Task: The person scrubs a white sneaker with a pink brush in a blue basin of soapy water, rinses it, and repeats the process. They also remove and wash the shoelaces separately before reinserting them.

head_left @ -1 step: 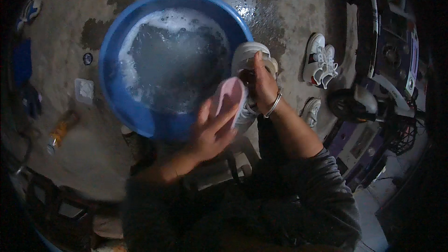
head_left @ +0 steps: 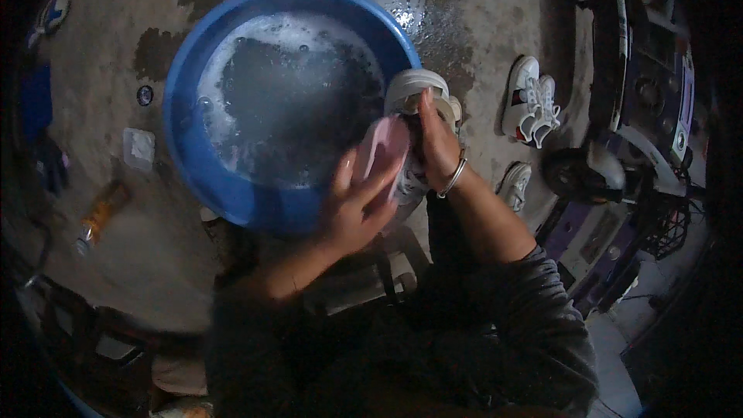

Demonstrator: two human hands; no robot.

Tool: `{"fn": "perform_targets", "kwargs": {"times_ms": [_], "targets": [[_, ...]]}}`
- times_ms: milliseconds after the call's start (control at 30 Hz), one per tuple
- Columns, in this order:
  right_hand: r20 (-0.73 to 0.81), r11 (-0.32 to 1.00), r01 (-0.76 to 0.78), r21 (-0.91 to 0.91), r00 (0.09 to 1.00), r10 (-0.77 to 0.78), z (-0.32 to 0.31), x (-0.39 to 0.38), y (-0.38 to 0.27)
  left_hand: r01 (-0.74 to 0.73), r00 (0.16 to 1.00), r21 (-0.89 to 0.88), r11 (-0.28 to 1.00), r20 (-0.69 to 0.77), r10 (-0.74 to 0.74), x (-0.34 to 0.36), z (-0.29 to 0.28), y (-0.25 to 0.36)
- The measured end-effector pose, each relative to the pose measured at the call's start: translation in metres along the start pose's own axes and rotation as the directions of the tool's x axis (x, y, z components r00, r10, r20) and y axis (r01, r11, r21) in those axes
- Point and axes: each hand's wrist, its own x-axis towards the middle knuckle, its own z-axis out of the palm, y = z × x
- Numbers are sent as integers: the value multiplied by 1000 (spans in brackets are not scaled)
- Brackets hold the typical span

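Head view: left hand, fingers closed over a likely pink brush, has edged toward twelve o'clock; right hand clasps white sneaker; basin holds suds.

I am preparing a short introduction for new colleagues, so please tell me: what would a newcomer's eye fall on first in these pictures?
Probably the large blue basin of foamy water, left of the upper centre. Next, by its lower right rim, the left grip with a pink oval item, perhaps a brush, and the right grip on a pale shoe. Farther right, a pair of white shoes rests on the floor.
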Motion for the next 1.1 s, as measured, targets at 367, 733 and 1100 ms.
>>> {"fn": "perform_targets", "kwargs": {"times_ms": [367, 733, 1100], "targets": [[-124, 992, -30, 123, 991, 46, -1, 13, 12, 296, 935, -245, 923, -126, -332, 29, -3, -32], [-105, 970, 142, 197, 987, -123, 3, 14, 7, 159, 974, -177, 971, -133, -184, 76, 13, -20], [-177, 958, 68, 278, 984, -18, -5, 16, 15, 120, 993, -134, 984, -6, -122, 6, -4, -19]]}}
